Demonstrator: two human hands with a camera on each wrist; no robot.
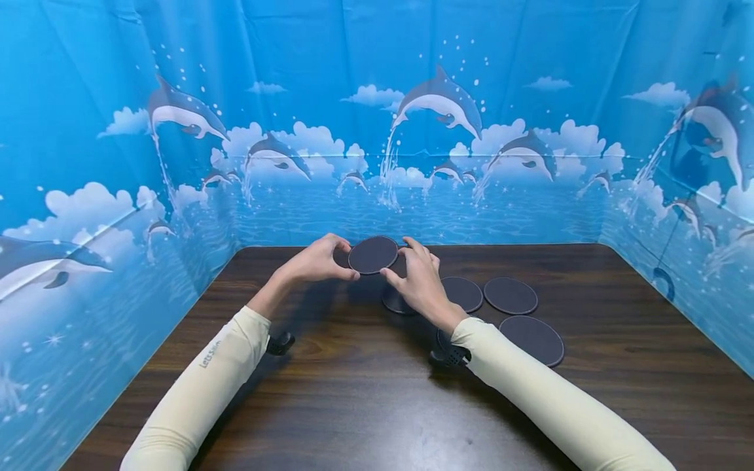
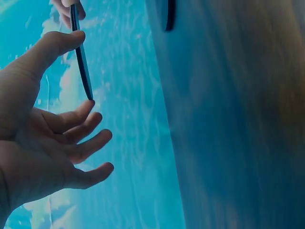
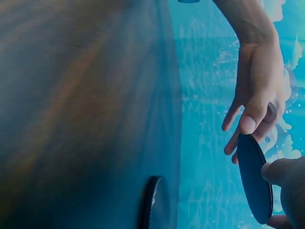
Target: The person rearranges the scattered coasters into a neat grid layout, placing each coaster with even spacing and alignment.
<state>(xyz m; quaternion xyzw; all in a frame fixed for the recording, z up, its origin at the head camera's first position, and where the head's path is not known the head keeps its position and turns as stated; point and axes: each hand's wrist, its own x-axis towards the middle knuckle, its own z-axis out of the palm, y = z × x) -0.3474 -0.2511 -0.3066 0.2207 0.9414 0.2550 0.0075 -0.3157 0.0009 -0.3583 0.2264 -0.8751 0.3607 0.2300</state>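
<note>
A dark round coaster [image 1: 373, 255] with a paler rim is held up above the far part of the table, tilted toward the head camera. My left hand [image 1: 321, 258] pinches its left edge between thumb and index finger; the other fingers [image 2: 95, 145] are spread loosely in the left wrist view. On the opposite edge, my right hand [image 1: 421, 278] grips the coaster with thumb and fingers. The right wrist view shows the coaster [image 3: 255, 181] nearly edge-on between both hands. Below it, a dark round piece [image 1: 396, 302] is on the table, partly hidden by my right hand.
More dark coasters lie on the brown wooden table [image 1: 353, 392] to the right: one [image 1: 462, 294] beside my right wrist, another [image 1: 510, 296] farther right, and one [image 1: 533, 340] nearer. Another is mostly hidden under my right wrist. A dolphin-print curtain [image 1: 330, 196] surrounds the table's back and sides.
</note>
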